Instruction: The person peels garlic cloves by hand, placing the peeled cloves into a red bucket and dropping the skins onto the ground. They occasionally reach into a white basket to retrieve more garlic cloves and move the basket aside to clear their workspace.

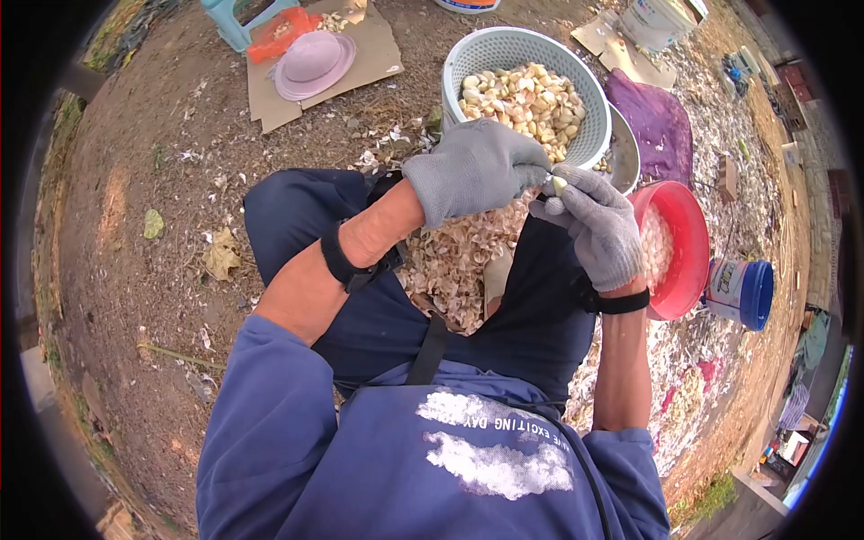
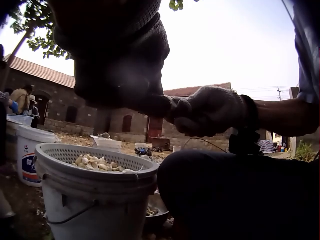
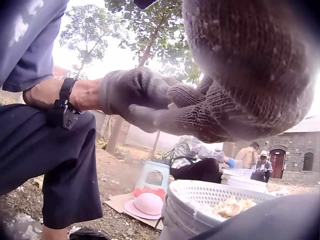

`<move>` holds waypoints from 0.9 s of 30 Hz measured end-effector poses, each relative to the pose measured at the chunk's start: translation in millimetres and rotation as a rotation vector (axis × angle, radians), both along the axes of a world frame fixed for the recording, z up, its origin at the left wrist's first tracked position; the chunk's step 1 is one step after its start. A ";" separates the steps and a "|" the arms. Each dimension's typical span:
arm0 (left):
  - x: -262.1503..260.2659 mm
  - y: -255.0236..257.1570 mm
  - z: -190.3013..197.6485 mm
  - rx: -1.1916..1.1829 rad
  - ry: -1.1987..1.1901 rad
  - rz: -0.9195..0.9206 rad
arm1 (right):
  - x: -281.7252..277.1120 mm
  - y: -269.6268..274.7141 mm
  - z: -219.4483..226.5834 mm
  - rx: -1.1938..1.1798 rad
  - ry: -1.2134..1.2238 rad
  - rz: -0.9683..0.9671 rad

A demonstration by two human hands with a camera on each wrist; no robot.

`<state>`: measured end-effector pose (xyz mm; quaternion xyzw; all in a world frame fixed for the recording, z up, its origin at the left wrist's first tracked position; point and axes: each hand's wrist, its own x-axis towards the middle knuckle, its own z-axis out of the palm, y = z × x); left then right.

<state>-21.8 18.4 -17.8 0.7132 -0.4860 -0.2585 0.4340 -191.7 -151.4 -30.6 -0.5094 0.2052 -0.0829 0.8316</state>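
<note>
1. Ground (image 1: 135,270) of bare earth runs all around us, scattered with dry leaves and white garlic skins.
2. Cardboard (image 1: 378,54) lies flat beyond our knees, a pink hat (image 1: 313,63) resting on it beside a teal stool (image 1: 229,22).
3. Basket (image 1: 468,54), white and slotted, sits on a bucket (image 2: 95,210) just past our hands, filled with unpeeled cloves.
4. Red bowl (image 1: 688,243) stands by our right knee with peeled cloves inside; a blue-lidded tub (image 1: 740,290) sits just beside it.
5. Peelings (image 1: 454,261) pile up in our lap, directly beneath both hands.
6. Left hand (image 1: 472,171), in a grey glove, has its fingers curled over, the tips pinching at the clove.
7. Right hand (image 1: 598,225), gloved too, curls its fingers around the same clove from below.
8. Clove (image 1: 560,185), pale and small, is held between the two hands' fingertips, above the lap and just short of the basket rim.
</note>
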 end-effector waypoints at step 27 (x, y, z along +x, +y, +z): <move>17.8 0.5 -5.8 -0.079 0.439 0.161 | 0.8 -0.8 0.1 -0.452 0.097 -0.083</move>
